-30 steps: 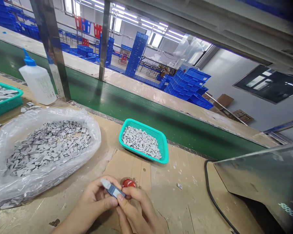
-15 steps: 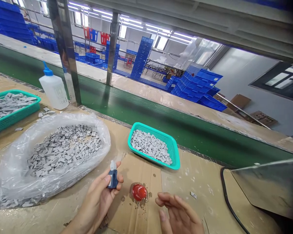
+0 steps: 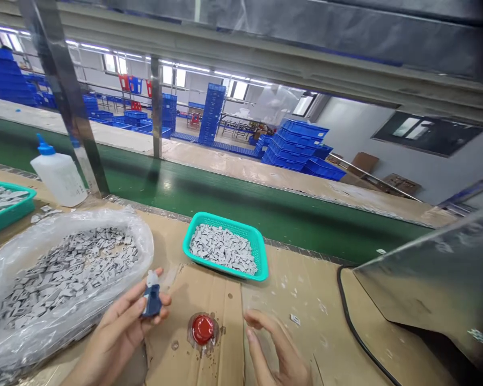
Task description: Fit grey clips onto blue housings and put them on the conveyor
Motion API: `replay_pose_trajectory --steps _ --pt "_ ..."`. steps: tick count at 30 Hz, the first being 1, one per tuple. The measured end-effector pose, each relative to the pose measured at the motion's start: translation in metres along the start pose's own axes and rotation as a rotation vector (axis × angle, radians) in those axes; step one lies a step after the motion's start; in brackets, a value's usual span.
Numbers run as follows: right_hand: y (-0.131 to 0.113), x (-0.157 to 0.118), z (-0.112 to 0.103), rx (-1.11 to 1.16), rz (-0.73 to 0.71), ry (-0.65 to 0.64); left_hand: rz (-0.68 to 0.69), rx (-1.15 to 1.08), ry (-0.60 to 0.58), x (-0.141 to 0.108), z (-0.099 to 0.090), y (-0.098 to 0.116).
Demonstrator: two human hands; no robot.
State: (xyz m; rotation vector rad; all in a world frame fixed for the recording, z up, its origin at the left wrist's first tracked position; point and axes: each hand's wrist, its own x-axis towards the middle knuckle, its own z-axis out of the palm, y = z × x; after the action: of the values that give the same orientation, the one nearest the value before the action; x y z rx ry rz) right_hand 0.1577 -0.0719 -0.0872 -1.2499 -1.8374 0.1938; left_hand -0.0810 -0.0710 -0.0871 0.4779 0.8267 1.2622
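Now, from the head camera, the right hand (image 3: 279,346) is off the dark blue piece (image 3: 153,301), where a second ago both hands were on it! It's off to the right of the red pot (image 3: 203,329), holding nothing, thumb and forefinger only a narrow gap apart. So the left hand (image 3: 129,328) has the piece all to itself, pinched between thumb and fingers, raised above the bench (image 3: 317,287) between the plastic bag (image 3: 144,241) and the pot. For the work, I'd judge that leaves the right hand free while the left carries the part. And the aim? The pale tip (image 3: 152,278) points up the picture, the dark end sits down in the fingers, and the long axis runs nearly straight between them; whether it stands upright or leans away, this angle can't quite settle.
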Motion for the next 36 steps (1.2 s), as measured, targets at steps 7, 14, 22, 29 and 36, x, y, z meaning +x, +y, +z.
replay_pose_trajectory --steps 7,14,22,29,36 --pt "0.049 0.086 0.008 -0.183 0.11 -0.331 0.374 0.9 -0.311 0.068 0.039 0.057" --pt "0.082 0.113 0.034 -0.3 0.2 -0.361 0.515 1.722 -0.116 0.219 0.063 0.083" --pt "0.077 0.107 0.033 -0.335 0.217 -0.253 0.658 1.726 -0.043 0.23 0.069 0.035" --pt "0.077 0.105 0.034 -0.27 0.185 -0.242 0.737 1.72 -0.283 0.158 0.071 -0.011" --pt "0.076 0.104 0.034 -0.258 0.186 -0.156 0.697 1.659 -0.224 0.155 0.069 -0.008"
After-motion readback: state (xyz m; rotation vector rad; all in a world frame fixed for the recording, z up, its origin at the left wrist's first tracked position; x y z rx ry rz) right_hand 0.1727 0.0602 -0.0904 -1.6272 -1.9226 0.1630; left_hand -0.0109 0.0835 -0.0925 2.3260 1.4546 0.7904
